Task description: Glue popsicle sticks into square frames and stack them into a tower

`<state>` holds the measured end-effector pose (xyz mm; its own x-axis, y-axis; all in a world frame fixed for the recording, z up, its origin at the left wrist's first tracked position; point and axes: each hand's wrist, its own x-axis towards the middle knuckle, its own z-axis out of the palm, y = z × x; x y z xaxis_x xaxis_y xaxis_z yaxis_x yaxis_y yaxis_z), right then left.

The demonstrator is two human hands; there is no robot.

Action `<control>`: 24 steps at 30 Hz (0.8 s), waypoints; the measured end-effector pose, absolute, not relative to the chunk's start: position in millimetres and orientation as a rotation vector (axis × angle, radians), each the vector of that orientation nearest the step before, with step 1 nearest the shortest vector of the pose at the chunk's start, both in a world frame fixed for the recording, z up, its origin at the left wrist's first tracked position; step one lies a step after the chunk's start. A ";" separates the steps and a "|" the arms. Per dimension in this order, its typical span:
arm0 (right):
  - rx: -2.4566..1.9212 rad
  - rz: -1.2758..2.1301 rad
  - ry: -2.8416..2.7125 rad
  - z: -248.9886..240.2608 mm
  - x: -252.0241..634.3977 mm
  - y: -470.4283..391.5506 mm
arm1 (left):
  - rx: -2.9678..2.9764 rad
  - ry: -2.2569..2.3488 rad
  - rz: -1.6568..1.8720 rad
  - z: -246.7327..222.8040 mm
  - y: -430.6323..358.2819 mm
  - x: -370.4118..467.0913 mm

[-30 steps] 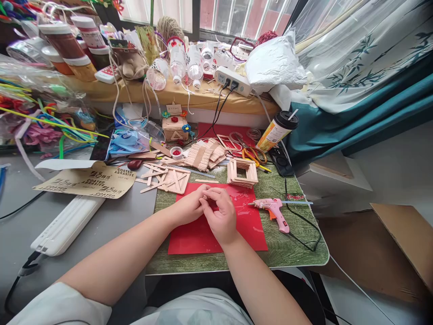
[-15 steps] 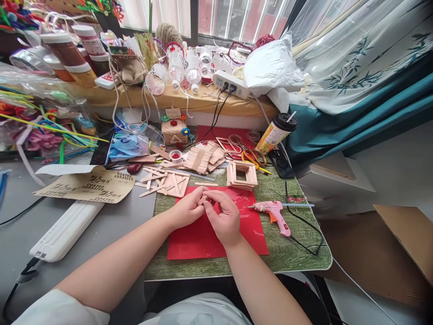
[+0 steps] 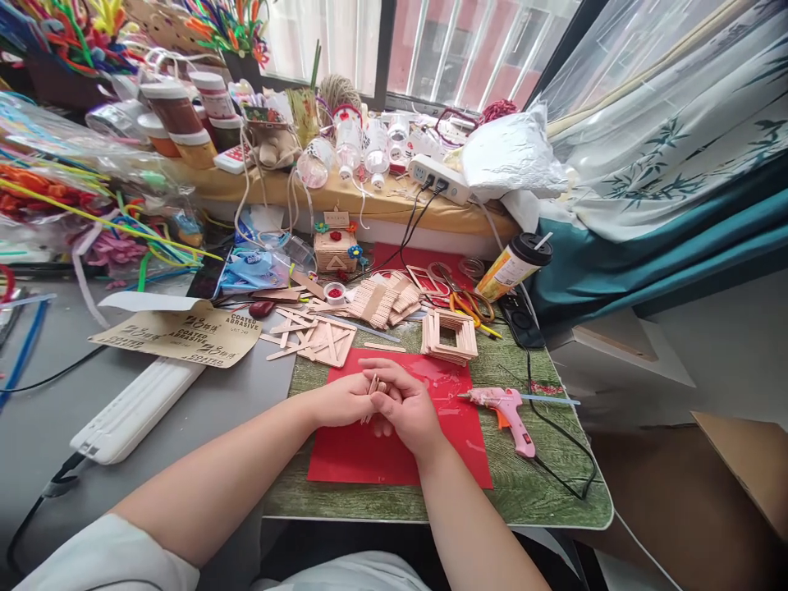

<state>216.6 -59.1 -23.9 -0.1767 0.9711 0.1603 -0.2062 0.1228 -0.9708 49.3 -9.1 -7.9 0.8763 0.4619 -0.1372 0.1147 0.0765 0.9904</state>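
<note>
Over the red sheet [image 3: 345, 460], my left hand [image 3: 345, 400] and my right hand [image 3: 410, 409] meet, both closed around a small bundle of wooden sticks [image 3: 371, 400]. The fingers hide part of the bundle. Behind my right hand stands a square frame of stacked sticks [image 3: 448, 336]. A flat stick panel with loose sticks on it [image 3: 332, 341] lies behind my left hand. To the right rests a pink glue gun [image 3: 508, 410], its nozzle pointing left, touched by neither hand.
Sandpaper [image 3: 185, 332] and a white power strip [image 3: 139, 410] lie on the left. Farther back are a stick pile [image 3: 375, 300], a small stick box [image 3: 336, 250], orange-handled scissors [image 3: 471, 305] and a drink cup [image 3: 514, 267]. The glue gun's cable runs along the right edge.
The small sticks have turned more upright between my hands, and more of them show. My hands overlap more closely. The whole view has shifted, moving the scene slightly right and down.
</note>
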 end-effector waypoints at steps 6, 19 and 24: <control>-0.884 1.269 -1.353 -21.8 220.1 -57.5 | 1.880 0.529 0.353 -19.2 -5.5 43.9; -0.945 1.114 -1.484 -27.9 216.8 -56.9 | 1.956 0.619 0.416 -23.0 0.8 44.6; -0.951 1.098 -1.441 -30.4 215.8 -60.0 | 1.964 0.580 0.414 -23.6 2.5 47.7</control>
